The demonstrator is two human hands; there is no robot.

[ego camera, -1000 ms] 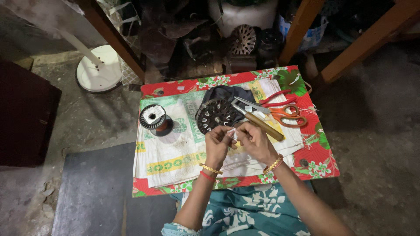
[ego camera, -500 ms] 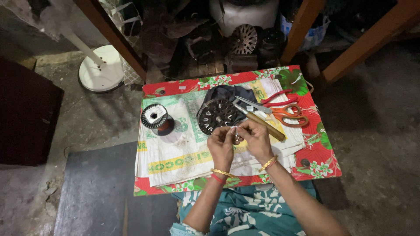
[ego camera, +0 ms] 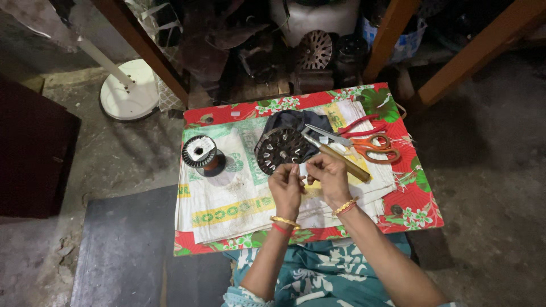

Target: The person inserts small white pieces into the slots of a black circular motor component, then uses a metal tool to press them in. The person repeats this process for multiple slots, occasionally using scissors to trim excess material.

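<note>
Mostly sacking (ego camera: 227, 199) on floral table (ego camera: 409, 204) (concrete floor (ego camera: 495, 170) w/ clutter).

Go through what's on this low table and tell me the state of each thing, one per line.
left hand: raised over the sack, fingertips pinched on something small
right hand: fingertips meeting the left hand's
round slotted metal core: lying flat on a dark cloth
wire spool: upright, untouched
scissors: lying flat, apparently shut
wooden-handled tool: lying flat
white woven sack: spread flat
</note>
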